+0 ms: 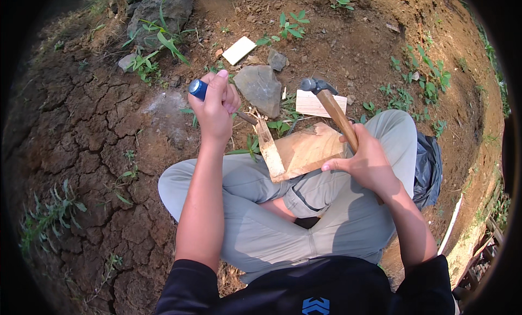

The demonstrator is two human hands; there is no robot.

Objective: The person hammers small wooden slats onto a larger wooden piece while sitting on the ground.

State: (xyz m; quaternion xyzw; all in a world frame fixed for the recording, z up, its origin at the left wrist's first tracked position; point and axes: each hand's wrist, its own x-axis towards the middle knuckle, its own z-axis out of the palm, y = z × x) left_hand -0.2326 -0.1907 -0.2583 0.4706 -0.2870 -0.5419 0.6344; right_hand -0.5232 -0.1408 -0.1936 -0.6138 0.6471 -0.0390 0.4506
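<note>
My left hand [217,103] is wrapped round the blue handle of a chisel [198,89]. Its thin metal blade [247,118] runs toward the upper left edge of a pale wood block [307,149], where splinters and a rough cut show; the very tip cannot be made out. The block is tilted over my crossed legs. In my right hand [370,160] is a hammer [338,114] with a wooden handle, its grey head pointing away from me. The right thumb also lies by the block's lower right edge, and the other fingers are partly hidden.
A flat grey stone [259,89] lies just beyond the block. Near it are a white rectangular piece [239,50] and a light wooden board [321,103]. A large rock [160,16] sits far left on cracked soil. Beside my right knee is a black plastic bag [427,171].
</note>
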